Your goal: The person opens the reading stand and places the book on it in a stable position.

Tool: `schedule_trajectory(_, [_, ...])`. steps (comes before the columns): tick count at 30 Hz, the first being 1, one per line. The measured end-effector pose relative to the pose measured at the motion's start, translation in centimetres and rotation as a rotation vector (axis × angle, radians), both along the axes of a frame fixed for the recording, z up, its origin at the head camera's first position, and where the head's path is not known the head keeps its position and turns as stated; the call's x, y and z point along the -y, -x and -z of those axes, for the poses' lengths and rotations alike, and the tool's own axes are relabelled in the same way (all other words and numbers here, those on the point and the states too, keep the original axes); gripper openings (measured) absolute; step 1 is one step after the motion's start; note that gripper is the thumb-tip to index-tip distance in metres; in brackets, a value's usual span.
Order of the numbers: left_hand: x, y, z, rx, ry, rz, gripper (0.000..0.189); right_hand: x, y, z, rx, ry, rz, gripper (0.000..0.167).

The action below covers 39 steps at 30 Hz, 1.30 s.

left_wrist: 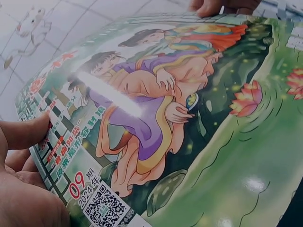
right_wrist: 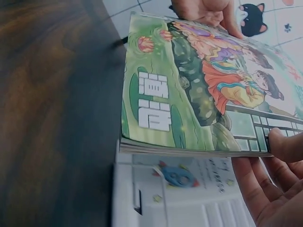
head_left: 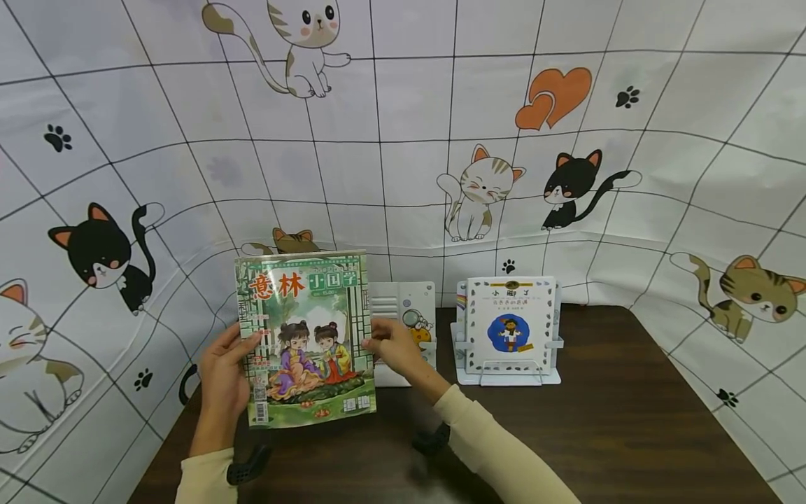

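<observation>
A green magazine (head_left: 315, 350) with two illustrated children on its cover is held up facing the head camera, above the table. My left hand (head_left: 225, 367) grips its left edge, the thumb on the front cover and the fingers behind. On the opposite edge my right hand (head_left: 395, 344) pinches it, thumb in front and fingers beneath, as the right wrist view shows. The cover bends slightly and catches glare in the left wrist view. Directly behind the magazine stands a white book stand (head_left: 403, 308) with cartoon prints, partly hidden by it.
To the right, a white-covered book (head_left: 511, 325) with a blue round picture leans upright on a second white stand (head_left: 508, 379). Both stands are at the back of the dark wooden table (head_left: 617, 420). Behind hangs a white cloth (head_left: 415, 168) printed with cats and grid lines.
</observation>
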<state>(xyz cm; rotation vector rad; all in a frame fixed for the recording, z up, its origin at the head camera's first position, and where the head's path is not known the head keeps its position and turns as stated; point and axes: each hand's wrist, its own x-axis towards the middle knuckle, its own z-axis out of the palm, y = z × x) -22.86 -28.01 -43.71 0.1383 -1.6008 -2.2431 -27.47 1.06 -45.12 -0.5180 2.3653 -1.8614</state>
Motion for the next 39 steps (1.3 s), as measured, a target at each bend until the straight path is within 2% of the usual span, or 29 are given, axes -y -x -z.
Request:
schedule_trajectory(4, [-1.3,0.6,-0.6,-0.006,0.003,-0.005,0.054,-1.3,0.0,-0.7,-0.048,-0.028,0.045,0.049])
schedule_trajectory(6, [-2.0,0.7,-0.9,-0.022,0.041,-0.009,0.054,-1.9,-0.1,-1.1,-0.091,-0.073,0.083,0.046])
schedule_trajectory(7, [-2.4,0.8,-1.0,-0.03,0.066,-0.01,0.052,-2.1,-0.1,-1.3,-0.12,-0.095,0.101,0.037])
schedule_trajectory(11, [-3.6,1.1,-1.4,-0.048,0.155,-0.012,0.043,-3.0,-0.4,-2.0,-0.217,-0.184,0.187,0.031])
schedule_trajectory(17, [-5.0,1.7,-1.8,-0.067,0.239,-0.015,0.043,-4.2,-0.2,-2.6,-0.303,-0.224,0.236,0.02])
schedule_trajectory(20, [-5.6,1.9,-2.1,-0.044,0.288,-0.018,0.048,-4.9,0.1,-2.8,-0.343,-0.226,0.247,0.014])
schedule_trajectory(25, [-6.5,2.5,-2.6,0.044,0.365,-0.009,0.061,-6.6,0.4,-3.6,-0.359,-0.221,0.262,0.02])
schedule_trajectory(27, [-6.8,2.9,-2.8,0.056,0.358,0.021,0.064,-7.2,0.6,-3.9,-0.371,-0.229,0.274,0.029])
schedule_trajectory(30, [-7.2,3.6,-2.9,0.046,0.297,0.085,0.069,-8.1,1.0,-4.2,-0.368,-0.239,0.269,0.028])
schedule_trajectory(32, [-7.5,4.0,-2.9,0.023,0.246,0.111,0.071,-8.6,1.3,-4.3,-0.38,-0.241,0.275,0.032])
schedule_trajectory(33, [-7.7,4.3,-2.8,0.002,0.223,0.12,0.068,-8.8,1.4,-4.4,-0.38,-0.24,0.275,0.029])
schedule_trajectory(36, [-8.2,5.0,-2.8,-0.074,0.197,0.128,0.036,-9.4,1.8,-4.6,-0.401,-0.24,0.279,0.02])
schedule_trajectory(38, [-8.5,5.4,-2.8,-0.099,0.192,0.126,0.029,-9.8,2.1,-4.7,-0.411,-0.243,0.278,0.011])
schedule_trajectory(39, [-8.7,5.6,-2.9,-0.107,0.197,0.129,0.025,-9.9,2.3,-4.8,-0.41,-0.243,0.276,0.013])
